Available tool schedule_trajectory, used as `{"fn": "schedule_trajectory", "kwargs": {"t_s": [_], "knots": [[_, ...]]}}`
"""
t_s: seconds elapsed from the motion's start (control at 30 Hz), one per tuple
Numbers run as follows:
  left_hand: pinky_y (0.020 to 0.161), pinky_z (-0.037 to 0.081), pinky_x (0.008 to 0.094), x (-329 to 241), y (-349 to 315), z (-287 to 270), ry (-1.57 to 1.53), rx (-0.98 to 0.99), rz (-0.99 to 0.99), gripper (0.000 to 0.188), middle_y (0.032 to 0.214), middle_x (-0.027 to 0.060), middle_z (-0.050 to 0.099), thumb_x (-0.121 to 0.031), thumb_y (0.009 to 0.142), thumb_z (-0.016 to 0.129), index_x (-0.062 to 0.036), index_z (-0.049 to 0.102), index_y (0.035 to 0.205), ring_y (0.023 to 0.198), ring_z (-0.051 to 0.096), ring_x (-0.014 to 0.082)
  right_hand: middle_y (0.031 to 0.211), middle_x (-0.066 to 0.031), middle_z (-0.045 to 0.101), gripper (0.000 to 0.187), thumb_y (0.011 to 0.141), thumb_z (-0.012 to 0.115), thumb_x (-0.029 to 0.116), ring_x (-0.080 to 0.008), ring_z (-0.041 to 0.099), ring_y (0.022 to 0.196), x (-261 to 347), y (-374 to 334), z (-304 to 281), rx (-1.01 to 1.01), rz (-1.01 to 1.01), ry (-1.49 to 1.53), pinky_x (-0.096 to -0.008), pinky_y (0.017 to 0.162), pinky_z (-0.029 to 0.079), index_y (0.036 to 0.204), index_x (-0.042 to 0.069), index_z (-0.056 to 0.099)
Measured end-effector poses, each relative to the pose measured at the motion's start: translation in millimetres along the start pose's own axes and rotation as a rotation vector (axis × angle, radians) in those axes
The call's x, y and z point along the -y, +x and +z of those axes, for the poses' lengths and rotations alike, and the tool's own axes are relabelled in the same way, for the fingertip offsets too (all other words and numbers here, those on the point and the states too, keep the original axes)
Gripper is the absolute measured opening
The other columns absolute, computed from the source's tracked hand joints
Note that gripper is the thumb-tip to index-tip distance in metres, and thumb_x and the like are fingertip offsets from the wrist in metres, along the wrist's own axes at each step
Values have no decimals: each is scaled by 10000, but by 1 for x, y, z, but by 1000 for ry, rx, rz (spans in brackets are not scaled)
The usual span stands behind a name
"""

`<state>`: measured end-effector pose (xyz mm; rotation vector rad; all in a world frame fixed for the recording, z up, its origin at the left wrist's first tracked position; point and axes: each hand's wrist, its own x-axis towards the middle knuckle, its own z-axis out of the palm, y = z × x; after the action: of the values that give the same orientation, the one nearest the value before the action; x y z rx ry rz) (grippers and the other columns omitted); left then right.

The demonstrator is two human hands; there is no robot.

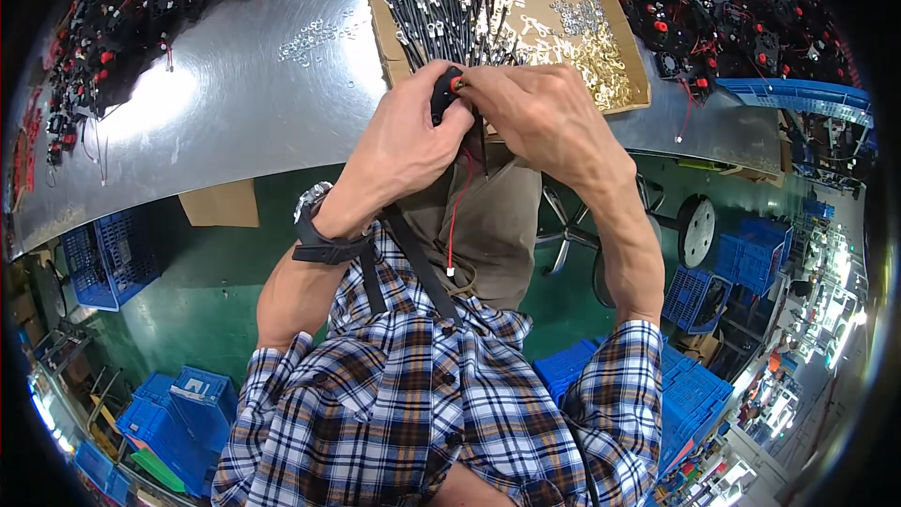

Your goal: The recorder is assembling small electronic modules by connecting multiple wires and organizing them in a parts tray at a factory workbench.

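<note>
My left hand [413, 127] is closed around a black part [441, 101] with a red round terminal [457, 84], held over the table's near edge. From it a thin red wire [457, 211] hangs down, ending in a small white connector [450, 272]. The fingertips of my right hand [540, 113] are pinched at the red terminal; what they grip is mostly hidden. Below them dangles a short black cable [484, 150]. Just beyond both hands is a cardboard tray [627, 33] with black lugged cables [436, 23], silver cable lugs [540, 28], washers [582, 16] and brass-coloured pieces [610, 66].
Loose washers [314, 40] lie on the metal table [244, 122] left of the tray. Black parts with red terminals are heaped at the far left [103, 47] and far right [723, 9]. Blue crates [113, 258] and a wheeled stool [563, 235] stand on the green floor below.
</note>
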<state>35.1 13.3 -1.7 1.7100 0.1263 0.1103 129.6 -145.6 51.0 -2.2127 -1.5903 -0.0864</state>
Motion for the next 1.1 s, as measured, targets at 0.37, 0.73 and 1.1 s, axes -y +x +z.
{"fn": "schedule_trajectory", "kwargs": {"t_s": [0.37, 0.73, 1.1], "knots": [[605, 467, 407, -5, 2, -3, 114, 23, 15, 287, 729, 207, 610, -163, 911, 553, 43, 599, 1106, 620, 590, 268, 676, -76, 572, 202, 909, 707, 163, -282, 643, 640, -5, 9, 1, 35, -63, -193, -403, 549, 494, 835, 54, 555], [603, 480, 399, -4, 1, 1, 61, 8, 79, 289, 763, 207, 633, -136, 892, 549, 32, 606, 1121, 626, 605, 268, 583, -63, 592, 138, 881, 766, 168, -241, 623, 521, -3, -4, 37, -339, -16, -4, -371, 489, 473, 858, 88, 655], [684, 530, 368, -1, -3, 0, 58, 47, 58, 279, 874, 184, 697, -111, 919, 607, 25, 616, 1163, 755, 681, 240, 795, -135, 711, 274, 914, 705, 171, -317, 708, 727, 13, -19, 17, -85, 139, 23, -393, 622, 553, 1137, 21, 649]]}}
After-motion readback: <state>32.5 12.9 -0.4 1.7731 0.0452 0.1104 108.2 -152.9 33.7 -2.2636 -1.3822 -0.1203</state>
